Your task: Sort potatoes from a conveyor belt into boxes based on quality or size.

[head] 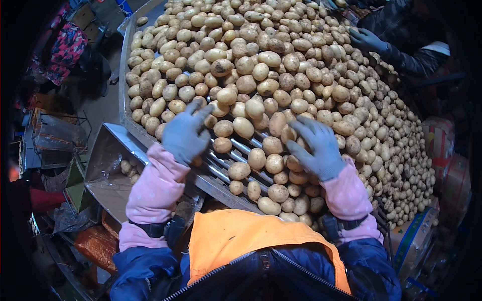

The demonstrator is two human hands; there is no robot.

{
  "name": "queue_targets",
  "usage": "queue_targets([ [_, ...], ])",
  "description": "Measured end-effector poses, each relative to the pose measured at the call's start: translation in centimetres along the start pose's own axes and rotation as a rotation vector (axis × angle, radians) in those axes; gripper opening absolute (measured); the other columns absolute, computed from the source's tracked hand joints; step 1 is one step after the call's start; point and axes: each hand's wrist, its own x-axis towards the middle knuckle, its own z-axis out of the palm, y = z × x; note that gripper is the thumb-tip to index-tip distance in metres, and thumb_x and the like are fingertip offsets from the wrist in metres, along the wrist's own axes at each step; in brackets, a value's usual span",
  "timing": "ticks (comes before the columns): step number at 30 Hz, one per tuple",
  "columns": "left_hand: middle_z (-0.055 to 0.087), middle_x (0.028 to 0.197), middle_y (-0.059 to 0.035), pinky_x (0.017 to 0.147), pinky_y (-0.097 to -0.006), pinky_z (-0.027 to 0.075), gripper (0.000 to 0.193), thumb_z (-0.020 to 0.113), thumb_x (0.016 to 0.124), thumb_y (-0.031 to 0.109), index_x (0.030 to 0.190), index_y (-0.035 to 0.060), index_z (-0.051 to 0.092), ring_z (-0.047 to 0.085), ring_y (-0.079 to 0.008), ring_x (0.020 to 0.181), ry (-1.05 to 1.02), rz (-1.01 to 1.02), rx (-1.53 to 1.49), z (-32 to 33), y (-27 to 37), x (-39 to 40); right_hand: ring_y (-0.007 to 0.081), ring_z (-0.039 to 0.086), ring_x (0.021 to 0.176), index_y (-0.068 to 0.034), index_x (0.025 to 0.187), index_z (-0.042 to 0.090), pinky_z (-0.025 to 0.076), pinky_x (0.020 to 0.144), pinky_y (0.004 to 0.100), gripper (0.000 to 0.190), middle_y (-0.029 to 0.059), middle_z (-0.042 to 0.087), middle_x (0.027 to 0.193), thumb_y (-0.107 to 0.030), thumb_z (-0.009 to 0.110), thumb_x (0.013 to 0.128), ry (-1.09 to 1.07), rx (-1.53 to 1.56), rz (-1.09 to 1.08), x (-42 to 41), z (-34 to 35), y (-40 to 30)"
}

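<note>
Both my hands wear grey-blue knit gloves and reach over a large heap of potatoes (244, 84) on a metal-sided sorting table. My left hand (186, 131) is at the near left edge, fingers spread and touching the potatoes there. Further right, my right hand (318, 146) rests on the pile. A potato (288, 133) lies by the gap between its thumb and fingers; whether it is gripped is unclear. Between my hands, shiny metal bars (241, 146) show through, with several loose potatoes (257, 158) lying on them.
A metal rim (222, 192) runs along the table's near side. An open cardboard box (109, 188) with potatoes inside stands below left. Another person's gloved hand (367, 39) touches the heap at upper right. Cartons (412, 233) stand at lower right, and an orange mesh sack (97, 246) lies lower left.
</note>
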Motion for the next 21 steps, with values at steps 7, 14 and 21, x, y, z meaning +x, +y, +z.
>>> queue_targets([
  [7, 0.058, 0.129, -0.0131, 0.081, -0.0452, 0.055, 0.047, 0.066, 0.075, 0.018, 0.122, 0.0168, 0.062, 0.063, -0.0347, 0.104, -0.140, 0.055, 0.005, 2.3, 2.3, -1.4, 0.0373, 0.050, 0.117, -0.003, 0.150, 0.026, 0.038, 0.097, 0.0461, 0.094, 0.0211, 0.052, 0.127, -0.045, 0.067, 0.077, -0.072, -0.252, -0.243, 5.4, 7.7, -8.1],
  [14, 0.067, 0.112, -0.0101, 0.081, -0.0374, 0.055, 0.030, 0.066, 0.073, 0.011, 0.103, 0.0110, 0.071, 0.067, -0.0307, 0.096, -0.082, -0.005, -0.173, -0.8, 0.8, -5.7, 0.0342, 0.064, 0.098, -0.004, 0.135, 0.052, 0.051, 0.083, 0.0426, 0.057, 0.0183, 0.064, 0.112, -0.027, 0.067, 0.085, -0.474, 0.390, -0.087, 7.3, 2.3, -8.4],
  [21, 0.066, 0.114, -0.0133, 0.080, -0.0322, 0.055, 0.037, 0.064, 0.077, 0.004, 0.113, 0.0088, 0.068, 0.067, -0.0278, 0.095, 0.226, 0.046, -0.362, 0.6, 2.0, -3.1, 0.0281, 0.058, 0.114, -0.025, 0.129, 0.057, 0.047, 0.091, 0.0431, 0.050, 0.0063, 0.059, 0.127, -0.031, 0.069, 0.082, 0.011, -0.381, -0.095, 16.3, 6.3, 2.9],
])
